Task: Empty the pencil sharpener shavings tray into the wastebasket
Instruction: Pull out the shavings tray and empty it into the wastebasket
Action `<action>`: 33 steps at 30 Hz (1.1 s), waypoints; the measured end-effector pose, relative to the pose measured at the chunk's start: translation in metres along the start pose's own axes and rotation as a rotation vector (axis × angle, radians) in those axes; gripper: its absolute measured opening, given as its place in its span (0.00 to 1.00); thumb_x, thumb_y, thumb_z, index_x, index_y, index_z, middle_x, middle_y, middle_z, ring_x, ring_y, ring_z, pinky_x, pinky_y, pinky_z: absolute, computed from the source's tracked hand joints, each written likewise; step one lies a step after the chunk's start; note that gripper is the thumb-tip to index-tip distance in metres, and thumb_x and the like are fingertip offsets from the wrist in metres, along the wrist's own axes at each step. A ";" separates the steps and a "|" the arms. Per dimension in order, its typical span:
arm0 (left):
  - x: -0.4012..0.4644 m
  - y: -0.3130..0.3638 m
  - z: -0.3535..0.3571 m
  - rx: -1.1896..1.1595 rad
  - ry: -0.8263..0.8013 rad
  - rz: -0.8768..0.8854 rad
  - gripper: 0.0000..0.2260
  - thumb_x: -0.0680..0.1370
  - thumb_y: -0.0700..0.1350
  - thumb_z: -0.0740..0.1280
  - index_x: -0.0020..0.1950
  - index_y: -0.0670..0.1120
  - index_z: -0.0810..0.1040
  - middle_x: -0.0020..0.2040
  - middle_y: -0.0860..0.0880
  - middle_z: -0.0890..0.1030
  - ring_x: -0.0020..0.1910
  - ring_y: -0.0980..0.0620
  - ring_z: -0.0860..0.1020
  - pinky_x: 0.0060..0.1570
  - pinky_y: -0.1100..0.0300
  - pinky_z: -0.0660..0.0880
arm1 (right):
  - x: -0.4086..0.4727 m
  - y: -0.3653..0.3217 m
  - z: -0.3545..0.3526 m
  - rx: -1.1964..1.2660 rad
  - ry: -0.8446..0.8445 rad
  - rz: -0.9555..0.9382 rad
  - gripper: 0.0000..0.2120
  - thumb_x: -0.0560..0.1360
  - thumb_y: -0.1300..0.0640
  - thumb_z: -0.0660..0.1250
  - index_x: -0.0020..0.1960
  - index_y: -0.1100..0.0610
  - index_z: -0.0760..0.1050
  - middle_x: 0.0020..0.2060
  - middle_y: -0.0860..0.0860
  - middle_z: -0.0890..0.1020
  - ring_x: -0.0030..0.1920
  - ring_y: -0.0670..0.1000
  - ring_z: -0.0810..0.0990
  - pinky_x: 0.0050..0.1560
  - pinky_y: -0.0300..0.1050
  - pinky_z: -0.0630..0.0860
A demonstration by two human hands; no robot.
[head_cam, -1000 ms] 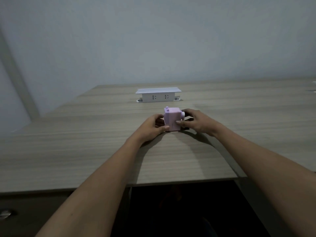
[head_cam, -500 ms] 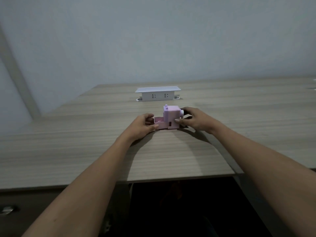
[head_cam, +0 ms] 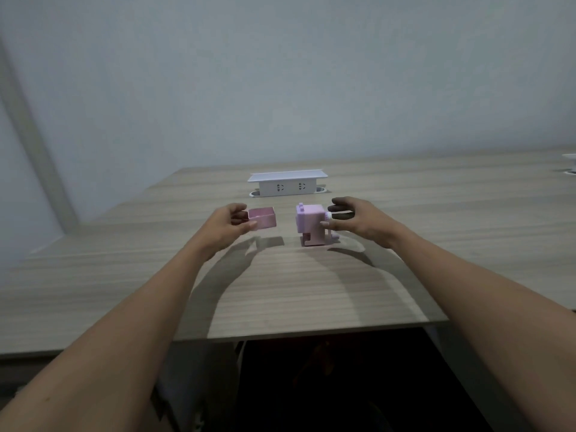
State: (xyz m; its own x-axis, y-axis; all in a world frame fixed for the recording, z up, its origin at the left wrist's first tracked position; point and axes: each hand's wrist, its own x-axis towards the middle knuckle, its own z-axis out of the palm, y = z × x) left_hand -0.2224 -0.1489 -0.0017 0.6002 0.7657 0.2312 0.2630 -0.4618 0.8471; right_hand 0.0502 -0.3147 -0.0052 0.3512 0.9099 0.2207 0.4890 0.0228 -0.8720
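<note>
Two bare hands are reaching over a wooden desk (head_cam: 280,291): the left hand (head_cam: 226,226) is pinching a pink tray (head_cam: 263,218), lifted clear to the left of the sharpener (head_cam: 310,224). The right hand (head_cam: 358,218) is hovering half open at the sharpener's right side, thumb touching it. Behind the sharpener, a white socket box (head_cam: 286,183) is sitting.

Matt pink plastic on the shavings tray (head_cam: 263,217); same smooth, dull lilac-pink plastic on the sharpener body (head_cam: 310,224). Pale wood-grain desk top (head_cam: 280,291), probably laminate, with a low sheen. Smooth white plastic on the socket box (head_cam: 287,183). Flat, matt painted wall (head_cam: 280,73).
</note>
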 end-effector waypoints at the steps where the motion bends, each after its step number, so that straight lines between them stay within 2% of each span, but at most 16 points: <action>1: 0.002 0.006 -0.002 -0.006 0.003 0.012 0.29 0.78 0.37 0.71 0.77 0.35 0.66 0.64 0.38 0.78 0.58 0.48 0.77 0.56 0.62 0.74 | -0.001 -0.005 -0.003 -0.001 0.008 -0.011 0.41 0.70 0.55 0.80 0.77 0.61 0.65 0.69 0.55 0.78 0.67 0.52 0.78 0.62 0.44 0.75; 4: 0.005 0.029 -0.004 -0.021 0.000 0.051 0.27 0.78 0.37 0.71 0.76 0.35 0.67 0.62 0.41 0.79 0.57 0.49 0.78 0.53 0.65 0.74 | -0.004 -0.023 -0.011 0.029 0.022 -0.034 0.36 0.72 0.56 0.78 0.76 0.60 0.68 0.67 0.55 0.78 0.67 0.51 0.78 0.60 0.42 0.73; 9: 0.012 0.064 0.003 -0.044 -0.035 0.113 0.28 0.77 0.39 0.73 0.75 0.37 0.69 0.66 0.39 0.80 0.62 0.46 0.80 0.59 0.62 0.75 | -0.007 -0.049 -0.019 0.049 0.043 -0.085 0.37 0.71 0.54 0.79 0.75 0.62 0.70 0.66 0.54 0.80 0.66 0.50 0.79 0.62 0.40 0.73; 14: 0.011 0.098 0.028 -0.068 -0.094 0.166 0.26 0.78 0.37 0.72 0.74 0.35 0.69 0.60 0.42 0.81 0.56 0.50 0.79 0.46 0.74 0.78 | -0.016 -0.066 -0.031 0.041 0.059 -0.115 0.34 0.70 0.52 0.80 0.72 0.61 0.73 0.63 0.53 0.82 0.64 0.48 0.81 0.66 0.43 0.74; 16: 0.012 0.109 0.039 -0.072 -0.132 0.183 0.26 0.77 0.37 0.73 0.73 0.35 0.70 0.59 0.44 0.81 0.56 0.51 0.80 0.47 0.73 0.78 | -0.021 -0.069 -0.039 0.043 0.069 -0.118 0.33 0.70 0.52 0.79 0.72 0.61 0.75 0.62 0.53 0.83 0.64 0.48 0.81 0.67 0.44 0.74; 19: 0.013 0.124 0.057 -0.086 -0.185 0.198 0.26 0.77 0.38 0.73 0.73 0.36 0.71 0.57 0.46 0.82 0.53 0.54 0.81 0.47 0.73 0.78 | -0.035 -0.071 -0.054 0.045 0.088 -0.113 0.28 0.71 0.53 0.79 0.69 0.60 0.77 0.59 0.50 0.85 0.60 0.45 0.83 0.60 0.36 0.76; 21: 0.013 0.135 0.071 -0.100 -0.214 0.217 0.26 0.76 0.38 0.74 0.73 0.36 0.71 0.57 0.46 0.81 0.53 0.54 0.80 0.46 0.74 0.78 | -0.047 -0.069 -0.066 0.051 0.117 -0.111 0.24 0.71 0.55 0.79 0.65 0.58 0.80 0.56 0.49 0.86 0.56 0.42 0.84 0.56 0.34 0.77; 23: 0.012 0.144 0.087 -0.126 -0.236 0.239 0.26 0.76 0.38 0.74 0.73 0.36 0.71 0.58 0.45 0.81 0.56 0.51 0.80 0.47 0.74 0.78 | -0.060 -0.064 -0.082 0.054 0.150 -0.105 0.21 0.71 0.55 0.79 0.63 0.57 0.82 0.56 0.49 0.87 0.56 0.44 0.85 0.56 0.34 0.77; 26: 0.009 0.157 0.120 -0.160 -0.286 0.268 0.27 0.76 0.38 0.74 0.73 0.36 0.72 0.58 0.45 0.82 0.57 0.50 0.80 0.50 0.73 0.78 | -0.084 -0.055 -0.109 0.030 0.184 -0.083 0.22 0.72 0.55 0.78 0.64 0.59 0.82 0.57 0.51 0.87 0.58 0.47 0.85 0.55 0.36 0.78; 29: 0.004 0.170 0.160 -0.194 -0.357 0.300 0.27 0.76 0.40 0.75 0.73 0.37 0.72 0.61 0.42 0.82 0.60 0.49 0.81 0.52 0.72 0.78 | -0.117 -0.044 -0.135 0.013 0.227 -0.047 0.21 0.72 0.56 0.78 0.64 0.58 0.82 0.56 0.50 0.87 0.58 0.46 0.85 0.53 0.35 0.77; 33: -0.008 0.188 0.213 -0.248 -0.461 0.337 0.28 0.76 0.41 0.75 0.74 0.37 0.71 0.64 0.42 0.80 0.62 0.49 0.80 0.51 0.71 0.78 | -0.165 -0.032 -0.171 -0.019 0.292 0.007 0.20 0.72 0.57 0.78 0.64 0.57 0.82 0.56 0.48 0.87 0.59 0.46 0.84 0.56 0.38 0.78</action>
State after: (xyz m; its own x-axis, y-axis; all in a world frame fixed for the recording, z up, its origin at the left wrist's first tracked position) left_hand -0.0174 -0.3374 0.0541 0.8988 0.2983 0.3213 -0.1476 -0.4842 0.8624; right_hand 0.1132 -0.5361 0.0612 0.5684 0.7523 0.3331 0.4992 0.0065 -0.8665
